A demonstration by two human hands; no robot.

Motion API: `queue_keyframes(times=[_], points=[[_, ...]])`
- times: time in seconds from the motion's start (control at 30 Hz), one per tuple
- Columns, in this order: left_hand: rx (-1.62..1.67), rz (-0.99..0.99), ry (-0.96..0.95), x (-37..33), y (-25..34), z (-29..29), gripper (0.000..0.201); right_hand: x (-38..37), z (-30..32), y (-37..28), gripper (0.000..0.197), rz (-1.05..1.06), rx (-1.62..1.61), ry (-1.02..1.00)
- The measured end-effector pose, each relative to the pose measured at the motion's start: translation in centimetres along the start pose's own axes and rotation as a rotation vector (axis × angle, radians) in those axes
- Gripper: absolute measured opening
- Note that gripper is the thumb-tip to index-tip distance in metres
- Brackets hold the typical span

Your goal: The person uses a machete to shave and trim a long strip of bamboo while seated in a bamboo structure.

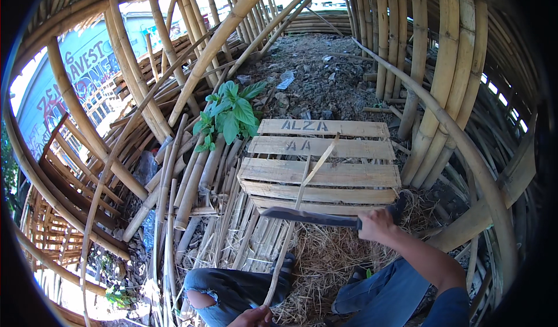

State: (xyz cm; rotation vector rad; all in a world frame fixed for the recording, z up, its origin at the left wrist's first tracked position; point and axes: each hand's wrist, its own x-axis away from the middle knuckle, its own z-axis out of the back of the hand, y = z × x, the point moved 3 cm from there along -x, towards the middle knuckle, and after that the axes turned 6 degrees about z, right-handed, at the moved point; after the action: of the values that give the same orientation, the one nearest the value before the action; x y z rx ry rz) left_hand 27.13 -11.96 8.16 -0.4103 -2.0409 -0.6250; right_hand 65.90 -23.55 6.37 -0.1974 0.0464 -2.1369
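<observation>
My right hand point(376, 224) is closed round the handle of a machete point(322, 218), its dark blade pointing left and lying nearly level. Low in the picture, my left hand point(252, 316) grips the near end of a long, thin bamboo strip point(283, 251). From there the strip slants up and away, across the front of a slatted wooden crate point(318, 171). Near its far end the strip looks split or bent, with a paler piece angling right. The blade crosses the strip just in front of the crate; whether they touch, I cannot tell.
Straw shavings point(328, 257) cover the ground between my jeans-clad legs point(232, 289). Split bamboo pieces point(229, 228) lie left of the crate, beside a leafy green plant point(231, 113). Bamboo posts point(447, 65) stand at right, and rubble-strewn soil point(314, 65) lies behind.
</observation>
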Motion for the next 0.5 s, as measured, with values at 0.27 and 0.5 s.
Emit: queue_keyframes(times=[0.27,0.5], points=[[-0.237,-0.104,-0.138,-3.0,-0.2,4.7,0.039,-1.5,3.3,0.4,0.025,-0.236,-0.060,0.030],[-0.021,-0.017,0.061,0.4,0.2,-0.2,0.035,0.0,1.5,-1.9,0.027,-0.165,-0.121,-0.034]])
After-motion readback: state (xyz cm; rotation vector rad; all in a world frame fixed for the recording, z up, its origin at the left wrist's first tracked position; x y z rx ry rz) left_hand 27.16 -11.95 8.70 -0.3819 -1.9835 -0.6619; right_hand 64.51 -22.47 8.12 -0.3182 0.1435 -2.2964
